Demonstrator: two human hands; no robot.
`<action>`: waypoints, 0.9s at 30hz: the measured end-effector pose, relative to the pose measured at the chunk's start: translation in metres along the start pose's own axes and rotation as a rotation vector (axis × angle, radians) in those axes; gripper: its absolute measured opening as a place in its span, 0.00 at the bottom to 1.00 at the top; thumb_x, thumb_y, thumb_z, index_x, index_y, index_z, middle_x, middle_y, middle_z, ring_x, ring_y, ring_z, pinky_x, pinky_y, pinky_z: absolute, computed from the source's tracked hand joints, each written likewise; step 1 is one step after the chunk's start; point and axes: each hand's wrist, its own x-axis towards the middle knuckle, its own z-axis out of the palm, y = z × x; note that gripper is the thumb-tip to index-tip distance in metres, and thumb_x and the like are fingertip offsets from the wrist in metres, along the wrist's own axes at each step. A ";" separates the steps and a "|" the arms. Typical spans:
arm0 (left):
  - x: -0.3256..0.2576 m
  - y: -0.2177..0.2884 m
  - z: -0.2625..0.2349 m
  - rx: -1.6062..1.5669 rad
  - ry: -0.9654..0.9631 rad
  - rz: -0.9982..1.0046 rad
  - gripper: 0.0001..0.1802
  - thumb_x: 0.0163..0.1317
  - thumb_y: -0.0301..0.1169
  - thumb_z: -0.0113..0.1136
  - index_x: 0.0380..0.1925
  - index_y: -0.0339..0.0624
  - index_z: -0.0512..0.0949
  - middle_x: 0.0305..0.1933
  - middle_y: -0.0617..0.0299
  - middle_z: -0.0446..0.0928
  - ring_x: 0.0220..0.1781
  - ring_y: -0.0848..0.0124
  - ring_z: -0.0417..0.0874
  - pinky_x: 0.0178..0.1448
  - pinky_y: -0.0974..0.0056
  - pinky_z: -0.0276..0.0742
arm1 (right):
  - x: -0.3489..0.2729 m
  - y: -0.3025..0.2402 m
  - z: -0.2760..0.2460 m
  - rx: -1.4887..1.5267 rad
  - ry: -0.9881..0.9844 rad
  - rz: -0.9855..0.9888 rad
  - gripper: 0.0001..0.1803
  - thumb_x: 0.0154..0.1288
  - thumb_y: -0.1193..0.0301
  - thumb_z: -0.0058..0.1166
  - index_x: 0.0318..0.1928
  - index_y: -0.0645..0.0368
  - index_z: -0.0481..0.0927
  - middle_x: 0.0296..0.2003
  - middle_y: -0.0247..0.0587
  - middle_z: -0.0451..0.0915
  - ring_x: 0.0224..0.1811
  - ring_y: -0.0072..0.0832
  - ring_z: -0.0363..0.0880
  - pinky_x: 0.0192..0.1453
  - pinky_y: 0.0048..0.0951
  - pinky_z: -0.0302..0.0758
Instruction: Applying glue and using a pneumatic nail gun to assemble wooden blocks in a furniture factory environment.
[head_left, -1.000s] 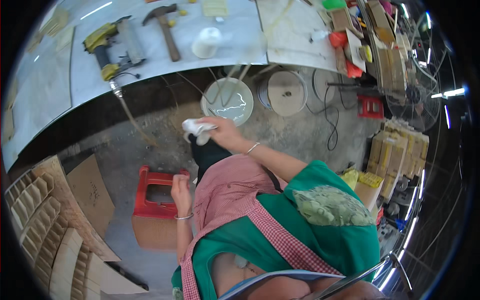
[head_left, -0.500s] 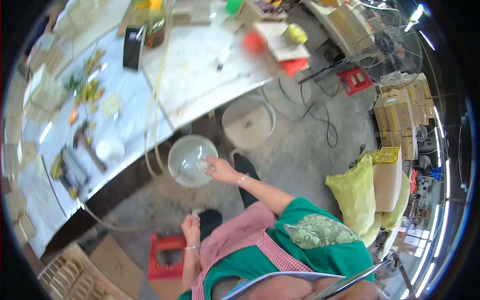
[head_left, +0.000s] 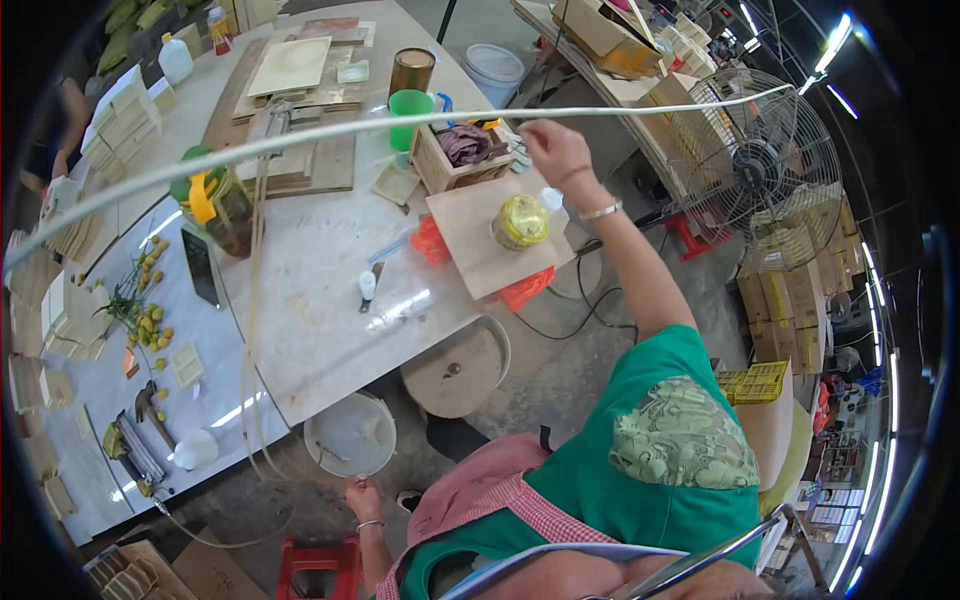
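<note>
Judge the wooden box [head_left: 430, 163], far right on the table [head_left: 310, 350] near the bent-fingered right hand [head_left: 557, 152], probably stiff but light, best held by opposite sides, leaving unclear any grasp there or in the curled left hand [head_left: 362, 497].

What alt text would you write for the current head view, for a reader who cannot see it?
A person's right hand is stretched out near a wooden box holding dark cloth on a cluttered worktable; whether it grips anything is unclear. The left hand is low, near a pale bucket, and a large fan stands at the right.
</note>
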 end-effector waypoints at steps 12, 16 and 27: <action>0.000 0.032 -0.017 0.181 -0.051 -0.081 0.19 0.59 0.40 0.52 0.24 0.30 0.75 0.22 0.43 0.74 0.22 0.57 0.74 0.31 0.55 0.67 | 0.048 0.066 0.045 -0.846 -0.589 -0.248 0.10 0.59 0.68 0.44 0.30 0.58 0.79 0.31 0.49 0.80 0.35 0.45 0.79 0.39 0.44 0.75; 0.028 0.020 -0.011 0.094 0.039 -0.066 0.22 0.58 0.46 0.52 0.22 0.35 0.75 0.22 0.44 0.73 0.27 0.46 0.75 0.32 0.54 0.69 | 0.085 0.127 -0.079 -0.647 -0.398 -0.201 0.19 0.62 0.57 0.46 0.45 0.57 0.77 0.39 0.47 0.80 0.41 0.40 0.78 0.45 0.34 0.71; 0.097 -0.109 0.018 0.058 -0.046 0.467 0.12 0.53 0.35 0.58 0.32 0.40 0.71 0.29 0.50 0.71 0.35 0.49 0.75 0.42 0.54 0.71 | -0.389 -0.138 0.029 0.599 -0.762 0.875 0.09 0.64 0.69 0.48 0.40 0.60 0.76 0.20 0.33 0.74 0.19 0.18 0.72 0.23 0.20 0.69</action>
